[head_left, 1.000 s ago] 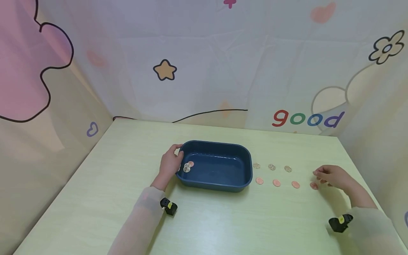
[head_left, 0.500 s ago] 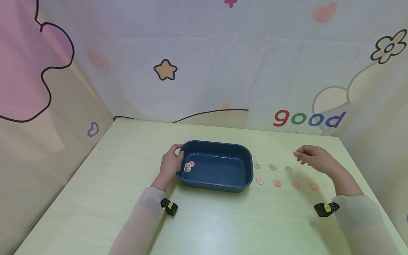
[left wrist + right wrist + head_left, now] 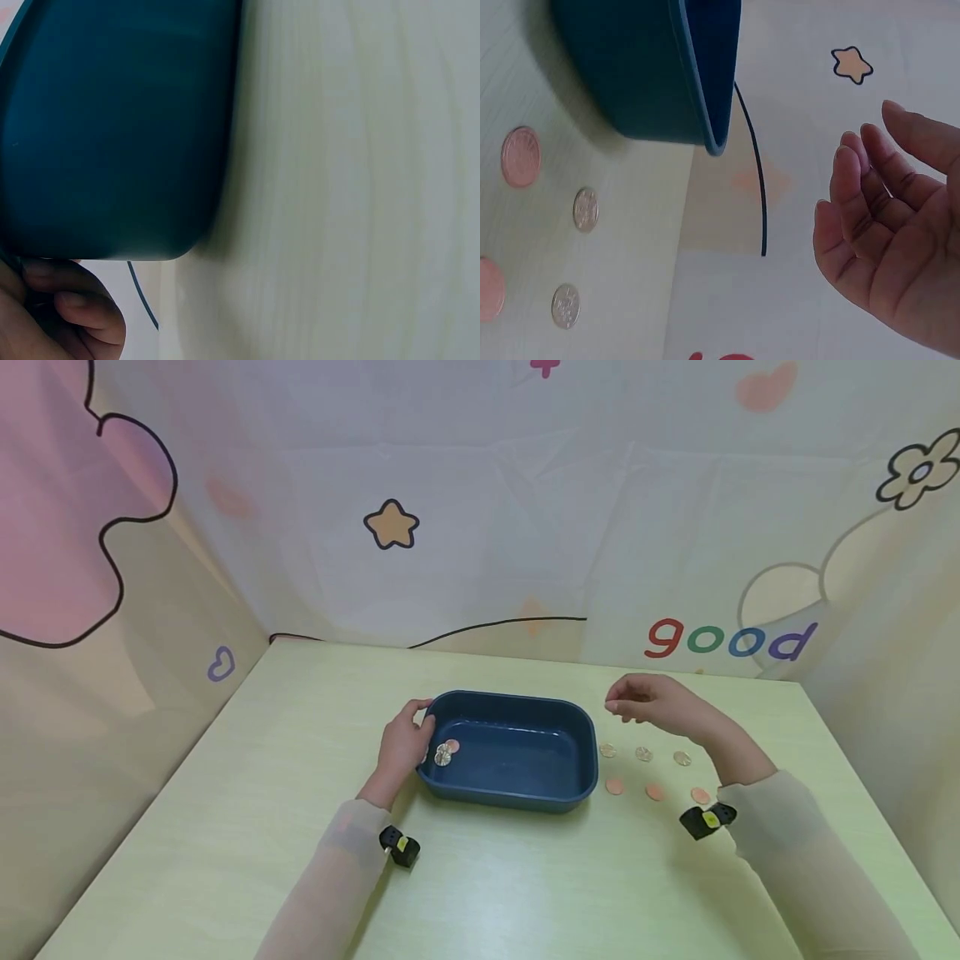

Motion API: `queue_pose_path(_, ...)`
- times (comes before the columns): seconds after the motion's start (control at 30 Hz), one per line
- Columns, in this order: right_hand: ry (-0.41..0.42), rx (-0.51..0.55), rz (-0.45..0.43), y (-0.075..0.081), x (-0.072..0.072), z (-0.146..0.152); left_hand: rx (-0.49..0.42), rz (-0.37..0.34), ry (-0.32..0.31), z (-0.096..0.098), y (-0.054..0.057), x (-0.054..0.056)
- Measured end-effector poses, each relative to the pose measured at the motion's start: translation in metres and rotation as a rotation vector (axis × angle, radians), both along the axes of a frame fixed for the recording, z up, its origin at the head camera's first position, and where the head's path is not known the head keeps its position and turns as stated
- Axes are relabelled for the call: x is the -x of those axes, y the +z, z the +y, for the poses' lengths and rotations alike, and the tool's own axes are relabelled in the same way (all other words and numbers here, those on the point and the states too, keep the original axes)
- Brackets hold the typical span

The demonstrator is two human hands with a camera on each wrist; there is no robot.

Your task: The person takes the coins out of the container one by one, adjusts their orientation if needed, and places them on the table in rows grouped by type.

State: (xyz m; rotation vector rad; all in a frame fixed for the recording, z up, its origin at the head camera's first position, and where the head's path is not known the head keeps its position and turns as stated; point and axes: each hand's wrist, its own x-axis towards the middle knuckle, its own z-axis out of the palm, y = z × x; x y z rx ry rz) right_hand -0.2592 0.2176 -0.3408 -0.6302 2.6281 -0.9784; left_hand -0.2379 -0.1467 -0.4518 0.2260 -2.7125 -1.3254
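Observation:
A dark blue rectangular plastic box (image 3: 517,756) stands on the table. My left hand (image 3: 402,743) grips its left end, thumb at the rim; in the left wrist view the curled fingers (image 3: 90,304) show beside the end wall. Inside the box, by that end, lie a silver coin (image 3: 442,756) and a copper coin (image 3: 453,746). My right hand (image 3: 660,702) is in the air just right of the box, above the silver coins. In the right wrist view its fingers (image 3: 847,184) are loosely bent, the thumb stands apart, and nothing shows between them.
Right of the box, silver coins (image 3: 643,754) lie in a back row and copper coins (image 3: 655,792) in a front row. The right sleeve (image 3: 780,827) covers the table beyond the front row's right end. A printed cloth (image 3: 487,543) hangs behind the table.
My right hand has moved left from the far right coins to beside the box, its sleeve now hiding the rightmost copper coin. The left hand and box have stayed in place.

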Motion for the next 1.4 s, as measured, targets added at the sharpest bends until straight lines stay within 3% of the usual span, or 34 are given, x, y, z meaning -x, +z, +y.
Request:
queue_pose_path(0.3, 0.112, -0.030, -0.031, 0.006, 0.014, -0.049, -0.004, -0.004, -0.001, 0.000, 0.000, -0.001)
queue_pose_path(0.7, 0.341, -0.148, -0.146, 0.005, 0.051, -0.103, -0.004, -0.014, -0.006, 0.001, 0.000, 0.000)
queue_pose_path(0.9, 0.428, -0.171, -0.178, -0.004, 0.063, -0.130, -0.001, -0.007, -0.002, 0.000, 0.000, 0.000)
queue_pose_path(1.1, 0.479, -0.178, -0.181, -0.024, 0.068, -0.163, 0.003, -0.018, 0.007, 0.000, 0.000, 0.000)
queue_pose_path(1.4, 0.532, -0.250, -0.109, -0.050, 0.071, -0.198, 0.015, -0.003, -0.004, -0.001, 0.000, 0.002)
